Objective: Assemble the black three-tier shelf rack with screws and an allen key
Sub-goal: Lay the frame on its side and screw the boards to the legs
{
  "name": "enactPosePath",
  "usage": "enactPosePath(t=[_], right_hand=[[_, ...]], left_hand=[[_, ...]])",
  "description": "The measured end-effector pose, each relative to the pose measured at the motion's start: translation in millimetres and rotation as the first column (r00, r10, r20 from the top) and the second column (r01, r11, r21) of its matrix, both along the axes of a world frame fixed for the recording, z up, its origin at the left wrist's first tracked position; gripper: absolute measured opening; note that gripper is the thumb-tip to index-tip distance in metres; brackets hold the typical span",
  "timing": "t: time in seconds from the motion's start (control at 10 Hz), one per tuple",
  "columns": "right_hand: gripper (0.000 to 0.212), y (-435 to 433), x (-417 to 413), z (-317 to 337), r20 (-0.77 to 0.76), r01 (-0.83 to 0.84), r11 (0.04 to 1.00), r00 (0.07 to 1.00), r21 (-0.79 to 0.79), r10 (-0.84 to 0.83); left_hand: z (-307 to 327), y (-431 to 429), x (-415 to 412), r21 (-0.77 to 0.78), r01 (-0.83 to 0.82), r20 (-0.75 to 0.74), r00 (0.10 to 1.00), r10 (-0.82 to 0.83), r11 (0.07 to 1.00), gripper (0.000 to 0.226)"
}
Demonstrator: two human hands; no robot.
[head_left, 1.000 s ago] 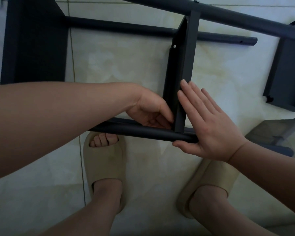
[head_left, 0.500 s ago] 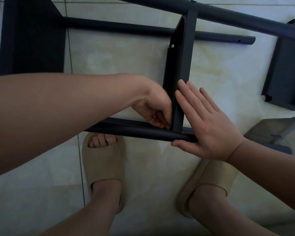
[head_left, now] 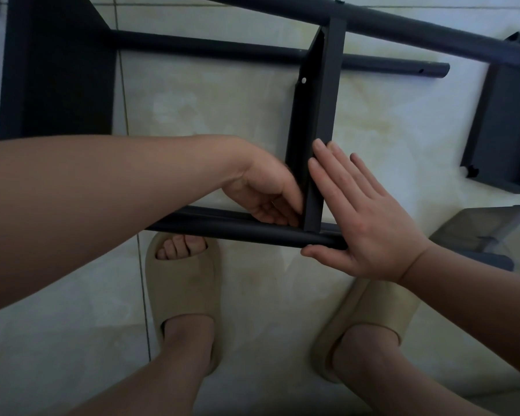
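Head view: the camera looks straight down at a pale tiled floor point(head_left: 228, 121), where the rack point(head_left: 327, 70) lies on its side.
Rack: black, with three flat shelves joined by round tubes; it fills the upper half of the picture.
Left shelf point(head_left: 57, 70): at the top left, wide and dark; tubes run from it to the right.
Middle shelf point(head_left: 315, 121): seen almost edge-on. It runs from the far tube point(head_left: 403, 28) down to the near tube point(head_left: 222, 228) and meets both. A small pale spot point(head_left: 303, 80) sits on its left face.
Right shelf point(head_left: 505, 124): at the right edge, below the far tube.
Second tube point(head_left: 222, 48): just below the far tube; it passes behind the middle shelf and ends free on the right.
Left hand point(head_left: 264, 193): in the corner where the middle shelf meets the near tube, with fingers curled against the left face of the shelf. I cannot tell whether they pinch something small.
Right hand point(head_left: 364, 220): flat and wide, with straight fingers pressed on the right face of the middle shelf. The thumb touches the near tube from the near side.
Feet: in a beige left slipper point(head_left: 183, 289) and right slipper point(head_left: 370, 319), standing just below the near tube.
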State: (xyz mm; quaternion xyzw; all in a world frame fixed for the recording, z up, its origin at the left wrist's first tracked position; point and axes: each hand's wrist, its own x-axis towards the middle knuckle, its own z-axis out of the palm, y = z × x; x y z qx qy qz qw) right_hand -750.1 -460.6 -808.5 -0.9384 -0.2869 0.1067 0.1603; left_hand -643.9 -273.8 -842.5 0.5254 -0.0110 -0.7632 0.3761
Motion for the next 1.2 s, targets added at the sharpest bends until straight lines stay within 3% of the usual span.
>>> enactPosePath(t=[0.3, 0.5, 0.8, 1.2], right_hand=[[0.1, 0.3, 0.4, 0.5, -0.004, -0.001, 1.0, 1.0, -0.001, 0.001], [0.1, 0.9, 0.0, 0.9, 0.001, 0.002, 1.0, 1.0, -0.001, -0.002], [0.099, 1.0, 0.1, 2.0, 0.004, 0.001, 1.0, 1.0, 0.001, -0.001], [0.1, 0.5, 0.2, 0.4, 0.009, -0.003, 1.0, 1.0, -0.001, 0.003]], left_hand=[[0.5, -0.8, 2.3, 0.003, -0.009, -0.04, 0.999, 0.01, 1.0, 0.016], [0.3, -4.9, 1.5, 0.044, 0.062, 0.044, 0.997, -0.064, 0.997, 0.012], [5.6, -3.1, 4.9, 0.021, 0.116, 0.036, 0.993, -0.117, 0.993, 0.013], [1.9, -8.7, 0.9, 0.03, -0.03, 0.029, 0.999, 0.029, 0.999, 0.016]])
